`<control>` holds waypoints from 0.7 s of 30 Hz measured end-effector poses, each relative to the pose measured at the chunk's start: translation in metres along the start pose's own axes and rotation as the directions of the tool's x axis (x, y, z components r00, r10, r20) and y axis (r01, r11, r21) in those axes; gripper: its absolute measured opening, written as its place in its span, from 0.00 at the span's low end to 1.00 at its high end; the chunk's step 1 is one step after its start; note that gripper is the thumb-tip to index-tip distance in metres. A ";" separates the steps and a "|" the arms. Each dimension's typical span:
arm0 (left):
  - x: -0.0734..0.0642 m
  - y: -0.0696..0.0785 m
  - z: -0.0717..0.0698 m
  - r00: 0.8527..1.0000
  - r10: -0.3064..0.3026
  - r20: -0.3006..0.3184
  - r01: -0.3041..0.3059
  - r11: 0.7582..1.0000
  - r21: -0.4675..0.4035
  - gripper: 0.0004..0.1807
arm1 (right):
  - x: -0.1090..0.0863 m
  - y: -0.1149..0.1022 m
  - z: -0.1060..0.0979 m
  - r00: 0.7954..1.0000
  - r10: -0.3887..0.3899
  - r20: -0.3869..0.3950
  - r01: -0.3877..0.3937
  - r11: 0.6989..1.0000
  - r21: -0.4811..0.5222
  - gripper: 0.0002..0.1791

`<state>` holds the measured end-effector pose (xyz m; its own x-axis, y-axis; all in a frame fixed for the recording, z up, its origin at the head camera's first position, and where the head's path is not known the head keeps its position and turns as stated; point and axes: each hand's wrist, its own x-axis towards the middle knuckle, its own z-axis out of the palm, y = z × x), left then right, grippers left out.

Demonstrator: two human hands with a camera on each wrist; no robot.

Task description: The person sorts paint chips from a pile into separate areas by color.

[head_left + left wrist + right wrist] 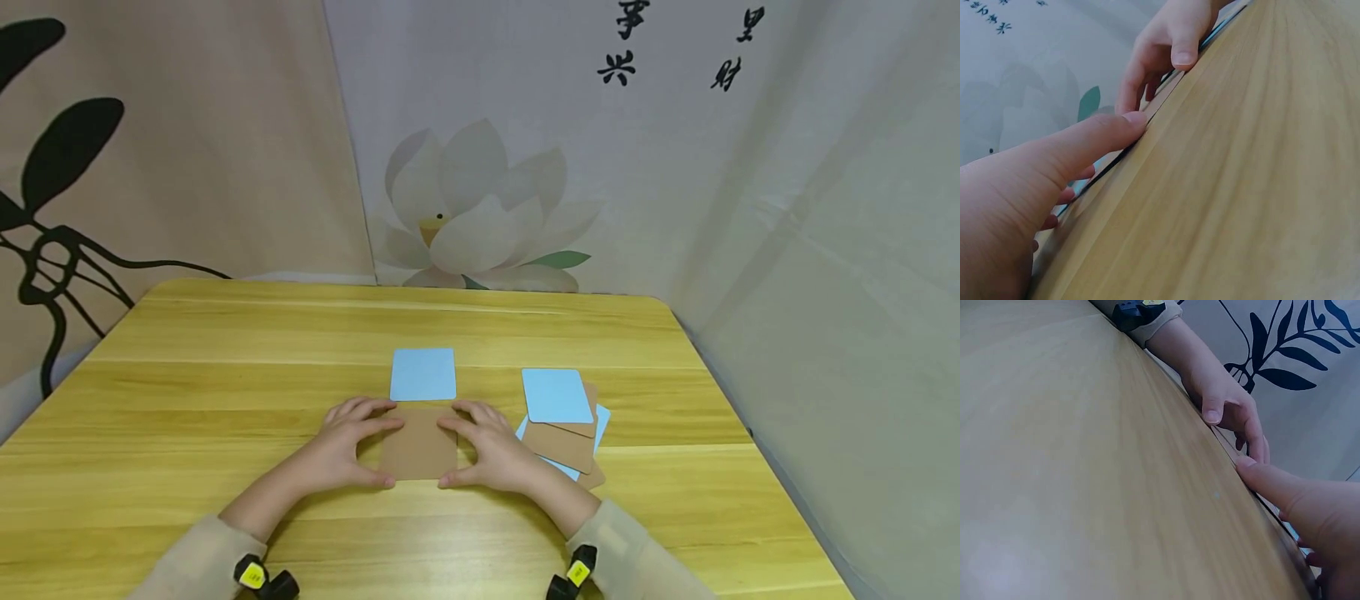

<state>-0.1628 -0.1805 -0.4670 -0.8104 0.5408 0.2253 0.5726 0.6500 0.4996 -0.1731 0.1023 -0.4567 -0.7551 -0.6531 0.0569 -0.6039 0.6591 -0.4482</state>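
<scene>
In the head view a square brown card lies on the wooden table, with a hand on either side. My left hand holds its left part, thumb at the near corner and fingers at the far one. Mirroring this, my right hand has its thumb at the near right corner and fingers by the far right. Just beyond the brown card lies a light blue card, its near edge close to the fingertips. Both wrist views show the thumbs low at the table surface, and the card almost edge-on.
Right of my right hand is a loose, fanned pile of blue and brown cards, a blue card on top. The wooden table ends at a curtain with a printed lotus. Both sleeves carry a small black wrist camera.
</scene>
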 end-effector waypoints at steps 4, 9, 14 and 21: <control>0.000 0.000 -0.001 1.000 0.009 -0.011 -0.009 1.000 -0.004 0.46 | -0.002 0.000 -0.003 1.000 -0.005 0.002 0.005 1.000 0.012 0.46; 0.003 0.003 -0.001 0.998 0.025 -0.055 -0.026 1.000 -0.017 0.43 | -0.006 0.003 -0.009 0.999 -0.012 -0.034 0.014 0.999 0.052 0.46; 0.008 0.008 0.004 0.996 0.035 -0.080 -0.037 0.999 -0.020 0.43 | -0.012 0.010 -0.015 0.998 -0.002 -0.066 0.006 0.998 0.061 0.44; 0.017 0.018 0.012 0.992 0.050 -0.112 -0.052 0.998 -0.020 0.42 | -0.024 0.025 -0.024 0.995 0.010 -0.104 -0.001 0.996 0.085 0.42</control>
<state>-0.1649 -0.1534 -0.4643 -0.7898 0.5090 0.3422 0.6115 0.6102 0.5037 -0.1760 0.1436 -0.4482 -0.7837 -0.6039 0.1449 -0.5789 0.6259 -0.5226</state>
